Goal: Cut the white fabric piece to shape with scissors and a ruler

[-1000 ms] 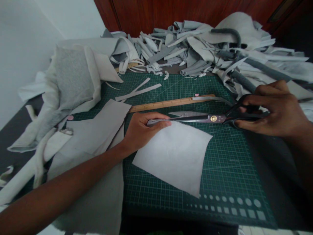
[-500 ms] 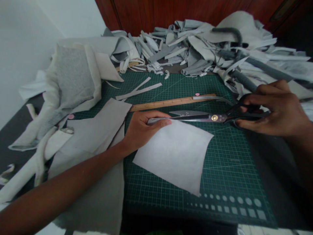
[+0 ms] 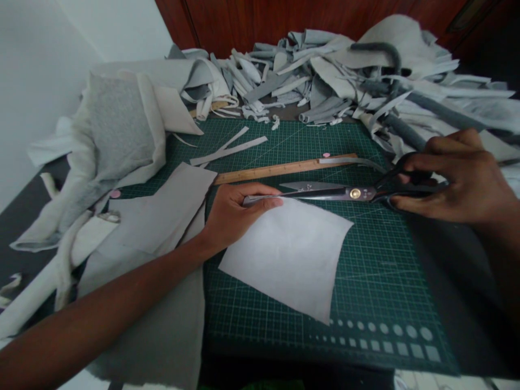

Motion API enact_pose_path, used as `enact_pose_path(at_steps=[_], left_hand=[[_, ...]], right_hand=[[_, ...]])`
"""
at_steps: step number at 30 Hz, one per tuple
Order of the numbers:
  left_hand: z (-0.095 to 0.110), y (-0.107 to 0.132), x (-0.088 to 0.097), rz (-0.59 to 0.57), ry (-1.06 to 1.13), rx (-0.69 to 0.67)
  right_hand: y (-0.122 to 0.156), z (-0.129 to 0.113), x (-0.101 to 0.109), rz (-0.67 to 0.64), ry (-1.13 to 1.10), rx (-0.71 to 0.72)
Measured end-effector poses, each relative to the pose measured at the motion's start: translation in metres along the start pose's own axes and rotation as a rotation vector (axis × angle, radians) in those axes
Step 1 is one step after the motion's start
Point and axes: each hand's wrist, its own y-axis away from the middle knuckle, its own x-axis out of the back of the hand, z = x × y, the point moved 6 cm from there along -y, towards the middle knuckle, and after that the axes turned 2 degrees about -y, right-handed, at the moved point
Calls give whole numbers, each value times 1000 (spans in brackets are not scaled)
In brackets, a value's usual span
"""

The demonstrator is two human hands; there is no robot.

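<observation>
A white fabric piece [image 3: 292, 254] lies on the green cutting mat [image 3: 377, 271]. My left hand [image 3: 235, 214] pinches the piece's upper left edge, thumb over fingers, lifting a narrow fold of it. Black-handled scissors [image 3: 349, 193] lie along the piece's top edge with the blades slightly apart. My right hand [image 3: 455, 179] is closed through their handles at the right. A wooden ruler [image 3: 280, 170] lies just behind the scissors.
A large heap of grey and white fabric offcuts [image 3: 345, 76] fills the back and right. Folded grey felt [image 3: 122, 124] sits at the left, a beige sheet [image 3: 158, 227] under my left forearm. Loose strips [image 3: 229, 149] lie on the mat's far left.
The view has shifted slightly. Both hands, the scissors and the white piece keep nearly the same positions.
</observation>
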Motion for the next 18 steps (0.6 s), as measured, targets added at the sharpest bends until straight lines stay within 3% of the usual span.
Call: enact_pose_path(at_steps=[13,18], left_hand=[[0,0,-1,-27,10,-6],[-1,0,-3,-39,26,15]], right_hand=[[-1,-8,10,82,89,140],[-1,-4,16,92,152,56]])
